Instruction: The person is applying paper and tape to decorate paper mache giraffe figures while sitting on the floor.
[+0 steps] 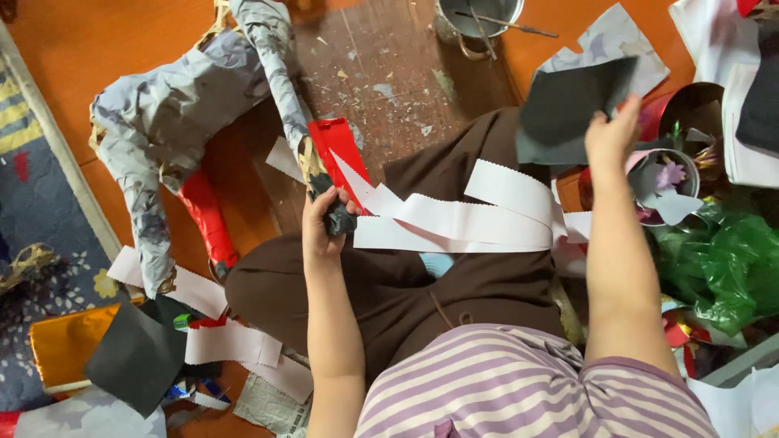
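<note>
A papier-mâché animal figure [174,113] covered in grey paper lies on the floor at the left, one leg wrapped in red. My left hand [323,227] is closed around the black-wrapped foot of its near leg [286,89], beside a red paper piece [337,146]. My right hand [613,134] is raised at the right and grips a sheet of black paper [568,105]. Long white paper strips [462,215] with zigzag edges lie across my lap between the hands.
A metal pot [479,20] with a stick stands at the top. A tin [673,174] of scraps and green plastic [730,259] sit at the right. Black paper [134,357], gold foil [61,345] and white strips [227,341] lie at the lower left beside a rug [32,203].
</note>
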